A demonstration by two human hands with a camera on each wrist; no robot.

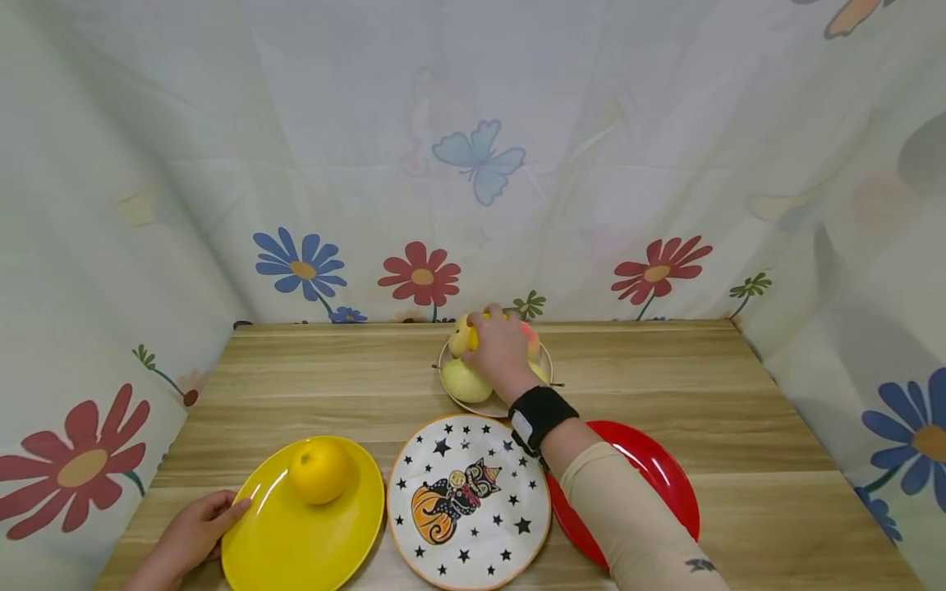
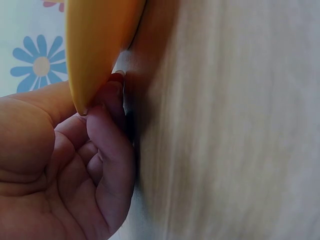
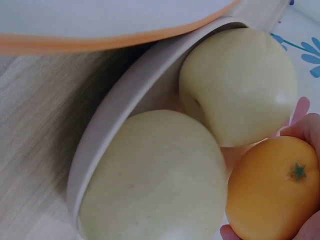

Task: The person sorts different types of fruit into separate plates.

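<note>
My left hand pinches the left rim of a yellow plate, thumb on top and curled fingers beneath it in the left wrist view. One orange rests on that plate. At the back of the table, my right hand grips another orange, its green star-shaped stem end showing in the right wrist view. This orange is at a light-coloured bowl, beside pale yellow-green fruits that look like pears or apples. A pinkish fruit shows behind the hand. The hand hides part of the bowl's contents.
Between the coloured plates lies a white plate with stars and a cat on a pumpkin. A red plate sits to the right, partly under the right forearm. Flower-printed curtains enclose the wooden table at the back and sides.
</note>
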